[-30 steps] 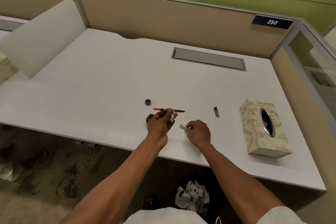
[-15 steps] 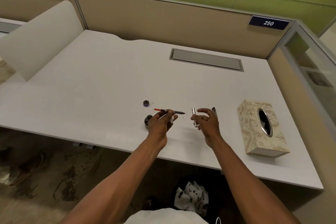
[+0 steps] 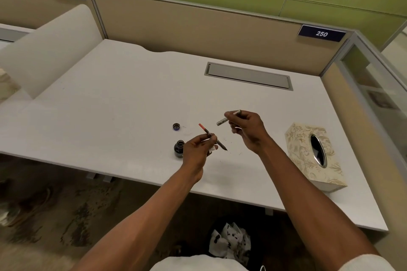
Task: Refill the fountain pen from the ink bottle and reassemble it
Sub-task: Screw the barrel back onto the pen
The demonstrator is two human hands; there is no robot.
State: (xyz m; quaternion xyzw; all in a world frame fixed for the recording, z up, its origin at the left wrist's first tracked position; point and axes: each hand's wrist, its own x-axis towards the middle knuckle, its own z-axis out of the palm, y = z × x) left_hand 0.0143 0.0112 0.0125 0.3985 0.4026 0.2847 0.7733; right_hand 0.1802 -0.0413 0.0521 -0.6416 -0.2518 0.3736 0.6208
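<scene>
My left hand (image 3: 198,149) pinches the pen's inner section (image 3: 212,136), a thin dark piece with a red-tipped converter pointing up-left and the nib pointing down-right; a scrap of white tissue shows under its fingers. My right hand (image 3: 244,130) holds the silver pen barrel (image 3: 228,118) above the desk, its open end aimed down-left toward the red tip, a short gap apart. The open ink bottle (image 3: 179,148) stands on the white desk (image 3: 110,116) just left of my left hand. Its small dark cap (image 3: 176,126) lies behind it.
A patterned tissue box (image 3: 312,156) sits at the right near the desk's front edge. A grey cable hatch (image 3: 248,76) is set into the back of the desk. A bin with ink-stained tissues (image 3: 230,242) stands under the desk.
My right hand picked the silver barrel up off the desk and raised it toward the inner section. My left hand tilted that section so its red end points up-left.
</scene>
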